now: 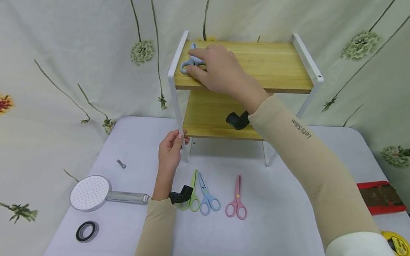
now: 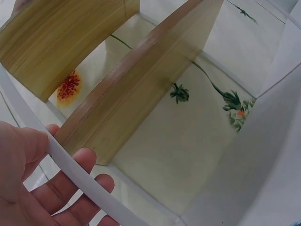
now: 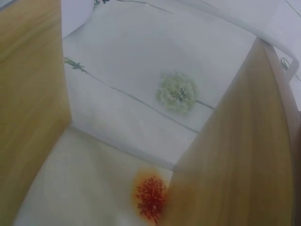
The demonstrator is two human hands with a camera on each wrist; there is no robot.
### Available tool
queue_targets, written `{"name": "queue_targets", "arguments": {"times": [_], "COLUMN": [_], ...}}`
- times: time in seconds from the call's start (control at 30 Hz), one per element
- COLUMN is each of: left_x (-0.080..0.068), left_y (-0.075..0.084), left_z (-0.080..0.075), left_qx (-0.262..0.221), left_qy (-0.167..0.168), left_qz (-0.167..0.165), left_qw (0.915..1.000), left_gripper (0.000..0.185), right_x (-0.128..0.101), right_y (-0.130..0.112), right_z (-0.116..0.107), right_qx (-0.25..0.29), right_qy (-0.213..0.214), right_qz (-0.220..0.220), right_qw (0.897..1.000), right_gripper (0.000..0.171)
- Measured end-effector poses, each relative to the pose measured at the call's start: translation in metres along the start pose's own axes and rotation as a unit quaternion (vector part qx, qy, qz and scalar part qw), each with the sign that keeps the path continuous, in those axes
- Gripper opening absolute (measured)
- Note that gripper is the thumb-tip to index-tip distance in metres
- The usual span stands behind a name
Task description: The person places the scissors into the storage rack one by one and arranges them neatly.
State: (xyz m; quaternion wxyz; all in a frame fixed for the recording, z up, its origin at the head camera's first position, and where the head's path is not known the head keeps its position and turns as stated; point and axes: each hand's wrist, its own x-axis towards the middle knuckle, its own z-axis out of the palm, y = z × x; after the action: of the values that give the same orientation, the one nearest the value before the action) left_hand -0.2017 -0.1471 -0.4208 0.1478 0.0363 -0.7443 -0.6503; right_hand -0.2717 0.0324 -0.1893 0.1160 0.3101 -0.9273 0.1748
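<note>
Grey-blue scissors on the shelf rack's top board, at its left end by the white frame. Right hand laid over them, fingers curled onto the handles, so gripping. Left hand down at the rack's front-left leg, fingers wrapped round the white bar; same grip seen in the left wrist view, bar crossing the palm with fingers behind it. Right wrist view only showing the wooden boards and the flowered cloth, no hand or scissors in it. Rack standing at the far edge of the table, lower board bare where visible. On the table in front of the rack, three more pairs in a row: green scissors, light blue scissors just beside and touching or nearly so, pink scissors apart to the right. Shower head near the left edge, handle pointing right toward the left forearm. Black ring near the front-left corner, small bolt further back. Yellow tape measure and a red-edged flat item at the right edge.
</note>
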Motion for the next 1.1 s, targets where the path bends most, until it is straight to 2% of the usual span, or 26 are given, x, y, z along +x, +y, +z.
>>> {"name": "queue_targets", "arguments": {"times": [0.07,0.13,0.2,0.27,0.33,0.4,0.47,0.57,0.67,0.77,0.87,0.97,1.1], "left_x": [0.0,0.001,0.0,0.0,0.0,0.0,0.0,-0.001,-0.003,-0.003,-0.003,-0.003,-0.002], "left_y": [0.0,0.0,0.0,0.001,0.001,0.002,0.002,0.003,0.003,0.002,0.002,0.002,0.001], "left_z": [0.0,0.0,0.001,0.001,0.001,0.001,0.001,0.001,-0.001,-0.002,-0.002,-0.001,0.0], "left_qx": [0.0,0.001,0.001,0.001,0.003,0.002,0.004,0.004,0.007,0.006,0.004,0.004,0.0], "left_qy": [0.0,-0.001,-0.001,0.0,0.0,0.0,0.0,0.002,0.005,0.007,0.005,0.001,0.003], "left_qz": [0.001,0.001,0.0,0.0,0.001,0.003,0.005,0.006,0.0,-0.005,-0.003,0.002,0.007], "left_qw": [1.0,1.0,1.0,1.0,1.0,1.0,1.0,1.0,1.0,0.9999,1.0,1.0,1.0], "left_gripper": [0.028,0.029,0.028,0.028,0.028,0.028,0.028,0.028,0.028,0.028,0.028,0.028,0.028], "right_x": [-0.005,-0.015,-0.03,-0.051,-0.076,-0.102,-0.128,-0.165,-0.197,-0.222,-0.242,-0.258,-0.269], "right_y": [0.001,0.003,0.006,0.01,0.014,0.02,0.025,0.034,0.041,0.049,0.054,0.058,0.06], "right_z": [0.001,0.002,0.005,0.01,0.017,0.027,0.041,0.064,0.09,0.114,0.134,0.153,0.17], "right_qx": [0.017,0.054,0.092,0.129,0.152,0.169,0.189,0.221,0.236,0.243,0.263,0.288,0.281], "right_qy": [0.045,0.11,0.187,0.249,0.289,0.302,0.29,0.228,0.148,0.085,0.041,0.002,-0.057], "right_qz": [-0.011,-0.033,-0.072,-0.112,-0.14,-0.155,-0.155,-0.128,-0.077,-0.025,0.019,0.074,0.15], "right_qw": [0.999,0.992,0.975,0.953,0.935,0.925,0.925,0.939,0.957,0.966,0.964,0.955,0.946], "right_gripper": [0.05,0.046,0.039,0.031,0.026,0.024,0.024,0.024,0.027,0.027,0.026,0.027,0.029]}}
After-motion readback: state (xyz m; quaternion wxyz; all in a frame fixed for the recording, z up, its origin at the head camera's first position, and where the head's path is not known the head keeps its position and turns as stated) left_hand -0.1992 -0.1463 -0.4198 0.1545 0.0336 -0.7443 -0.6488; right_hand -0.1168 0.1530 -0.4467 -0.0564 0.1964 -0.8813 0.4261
